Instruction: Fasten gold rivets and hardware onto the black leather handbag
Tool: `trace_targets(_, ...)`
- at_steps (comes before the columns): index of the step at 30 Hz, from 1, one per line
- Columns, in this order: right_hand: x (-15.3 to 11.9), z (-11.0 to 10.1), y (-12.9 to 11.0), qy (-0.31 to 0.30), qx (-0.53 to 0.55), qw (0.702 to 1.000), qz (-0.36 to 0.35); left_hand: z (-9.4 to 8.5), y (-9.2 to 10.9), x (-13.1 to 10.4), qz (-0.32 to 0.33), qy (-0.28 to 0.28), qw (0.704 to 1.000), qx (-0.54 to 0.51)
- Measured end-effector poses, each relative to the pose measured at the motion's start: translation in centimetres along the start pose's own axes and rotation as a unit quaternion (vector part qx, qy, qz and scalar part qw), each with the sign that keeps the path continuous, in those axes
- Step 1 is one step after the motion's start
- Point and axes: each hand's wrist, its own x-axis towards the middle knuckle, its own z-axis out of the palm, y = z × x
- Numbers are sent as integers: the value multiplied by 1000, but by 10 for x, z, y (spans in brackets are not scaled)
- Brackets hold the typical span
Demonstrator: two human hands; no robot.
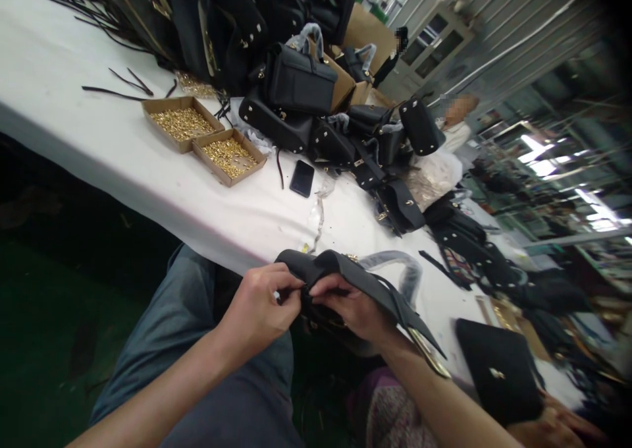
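Observation:
A black handbag (328,261) lies tilted at the table's near edge, over my lap. Its handle (411,271) is wrapped in clear plastic, and a gold-coloured metal piece (428,352) shows at the right end of its flap. My left hand (266,303) is closed, thumb and forefinger pinching at the bag's edge. Under the raised flap, my right hand (348,303) grips the bag with its fingers close to the left fingertips. Whatever small part lies between the fingertips is too dark to make out.
Two cardboard trays (195,146) (230,182) hold small gold-coloured fittings on the white table (217,217). A phone (301,178) lies beyond the bag. Several black handbags (301,82) are piled behind. At right, another person's hand (548,428) is by a black bag (498,369).

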Motion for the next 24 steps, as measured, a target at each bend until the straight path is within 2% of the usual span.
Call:
trace_targets(8, 1, 5, 2, 42, -94, 994, -20, -2, -13, -7, 16, -10, 999, -27)
trace_targets(14, -3, 7, -4, 31, -151, 987, -36, -2, -20, -12, 6, -9, 998, -56)
trace_targets(19, -5, 9, -15, 24, -196, 980, -34, -1, -20, -15, 1, -8, 997, -74)
trace_targets(24, -6, 13, -17, 61, -208, 976, -33, -1, -18, -15, -2, 12, 997, -71)
